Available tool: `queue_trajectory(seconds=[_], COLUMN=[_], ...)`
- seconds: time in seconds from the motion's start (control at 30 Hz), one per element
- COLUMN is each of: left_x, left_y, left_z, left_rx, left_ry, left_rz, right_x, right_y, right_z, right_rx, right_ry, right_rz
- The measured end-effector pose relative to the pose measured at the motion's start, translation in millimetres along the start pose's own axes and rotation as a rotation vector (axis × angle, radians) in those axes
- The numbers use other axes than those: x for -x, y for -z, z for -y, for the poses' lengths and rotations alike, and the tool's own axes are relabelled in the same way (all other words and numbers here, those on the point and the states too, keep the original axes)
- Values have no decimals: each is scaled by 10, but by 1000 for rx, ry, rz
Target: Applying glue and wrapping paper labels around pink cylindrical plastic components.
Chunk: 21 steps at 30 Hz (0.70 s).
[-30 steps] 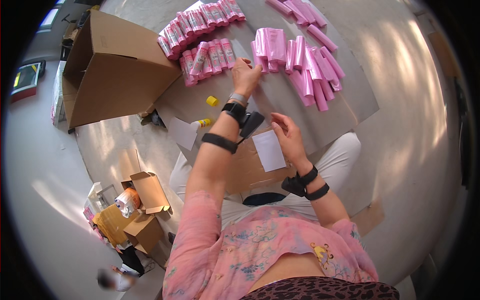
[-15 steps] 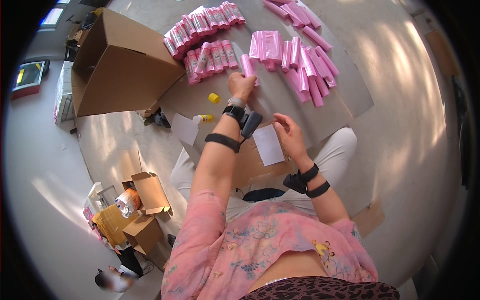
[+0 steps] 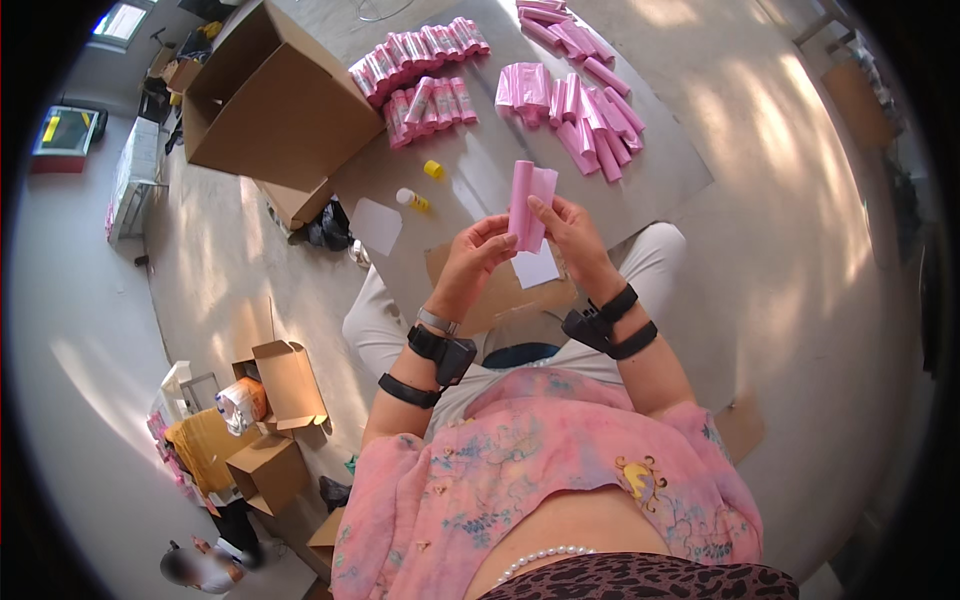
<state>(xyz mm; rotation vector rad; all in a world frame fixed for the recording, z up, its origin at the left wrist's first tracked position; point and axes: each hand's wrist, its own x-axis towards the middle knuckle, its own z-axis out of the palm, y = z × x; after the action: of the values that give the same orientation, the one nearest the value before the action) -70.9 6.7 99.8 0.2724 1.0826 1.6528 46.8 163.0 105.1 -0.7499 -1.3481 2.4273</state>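
A pink plastic bag roll [image 3: 521,205] stands nearly upright between my hands over the low grey table. My left hand [image 3: 473,258] grips its lower left side, fingers closed. On the other side my right hand [image 3: 577,240] pinches the loose outer flap between thumb and fingers. White paper [image 3: 537,270] lies below on a flat piece of cardboard [image 3: 470,296], partly covered by my hands and the roll. To the left are an uncapped glue stick [image 3: 413,201], its yellow cap [image 3: 433,169] and another white sheet [image 3: 376,227].
Labelled pink rolls [image 3: 430,102] sit in rows at the back left; plain pink rolls [image 3: 603,130] are heaped at the back right of the grey table [image 3: 665,185]. A large open carton [image 3: 290,110] stands left. Farther off are smaller boxes [image 3: 290,385] and another person [image 3: 205,565].
My left hand has brought the pink roll from the far part of the table back toward me. My right hand has risen and taken hold of its loose flap.
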Motion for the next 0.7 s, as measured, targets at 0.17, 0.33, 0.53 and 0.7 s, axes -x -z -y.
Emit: queue_trajectory(seconds=[0.17,0.33,0.53,0.7], left_x=[319,557,643,740], left_y=[-103,-119,8,58], left_z=[37,38,90,60], left_rx=[32,128,-7,-427], left_ry=[-81,-138,-293,-463], left_rz=[25,36,-74,-244], right_x=[183,389,351,366], right_y=[-143,-471,-523,-680], right_z=[-54,93,33,106], right_rx=[563,860,741,252], right_ry=[343,530,514,301], right_rz=[-156,-207,-115,63])
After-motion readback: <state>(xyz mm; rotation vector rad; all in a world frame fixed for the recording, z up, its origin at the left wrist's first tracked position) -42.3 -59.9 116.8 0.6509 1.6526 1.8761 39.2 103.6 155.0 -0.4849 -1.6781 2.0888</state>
